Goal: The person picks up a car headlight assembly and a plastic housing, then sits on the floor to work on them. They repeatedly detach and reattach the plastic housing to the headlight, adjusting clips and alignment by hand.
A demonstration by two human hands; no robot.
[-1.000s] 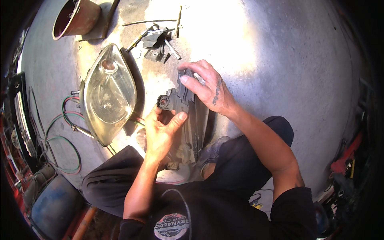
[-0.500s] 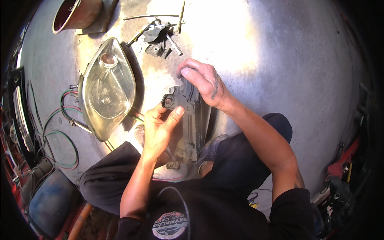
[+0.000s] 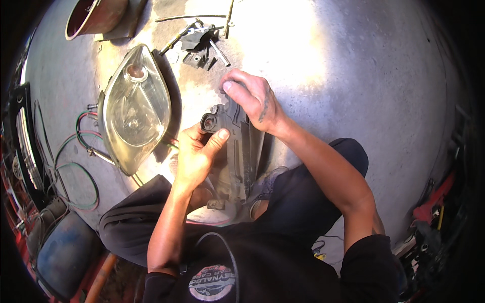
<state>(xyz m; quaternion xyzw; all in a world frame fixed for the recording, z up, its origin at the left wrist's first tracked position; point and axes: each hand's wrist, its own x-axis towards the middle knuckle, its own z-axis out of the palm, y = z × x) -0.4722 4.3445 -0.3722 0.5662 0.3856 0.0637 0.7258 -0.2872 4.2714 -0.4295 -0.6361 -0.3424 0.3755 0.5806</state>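
Observation:
A dark plastic headlight housing [image 3: 237, 156] stands on edge between my legs, its ribbed side facing up. My left hand [image 3: 197, 159] grips its left side, thumb on top beside a round socket, fingers mostly hidden beneath. At the far end, my right hand [image 3: 252, 98] is curled over the housing's tip with the thumb bent; the fingertips are partly hidden. To the left lies another headlight [image 3: 135, 113], its yellowed clear lens facing up.
Beyond my hands lie black plastic pieces and metal tools [image 3: 199, 48]. A reddish-brown bucket [image 3: 96, 17] stands far left. Green and red hoses [image 3: 76, 171] loop across the concrete floor [image 3: 384, 101] near a blue rounded object [image 3: 68, 255]. Red and dark clutter [image 3: 429, 207] sits at the right edge.
The housing and both hands have shifted slightly to the left and away from me, with the housing tilting a little. Both hands keep their hold. The other headlight stays in place.

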